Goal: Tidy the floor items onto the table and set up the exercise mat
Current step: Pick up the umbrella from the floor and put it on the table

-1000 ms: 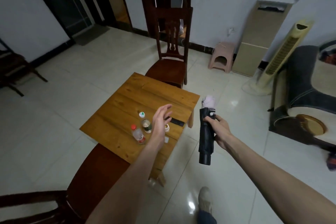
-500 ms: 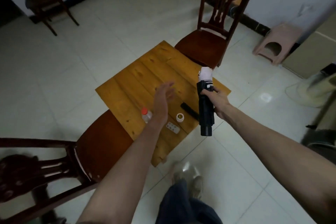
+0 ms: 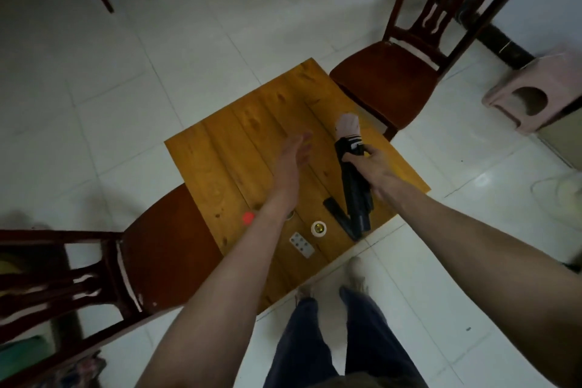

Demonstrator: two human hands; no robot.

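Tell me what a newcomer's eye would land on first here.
First, the right hand gripping a folded black umbrella with a pale handle, held over the right side of the small wooden table. Next, the left hand, open and empty, stretched above the table's middle. Then the small clutter near the table's front edge: a red bottle cap, a white cap and a dotted white tile.

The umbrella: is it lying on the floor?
No, the right hand grips the folded umbrella above the wooden table.

Glossy white tiled floor (image 3: 157,79); dark wooden chairs (image 3: 393,85) at one, eight and eleven o'clock; pink plastic stool (image 3: 529,94) at two.
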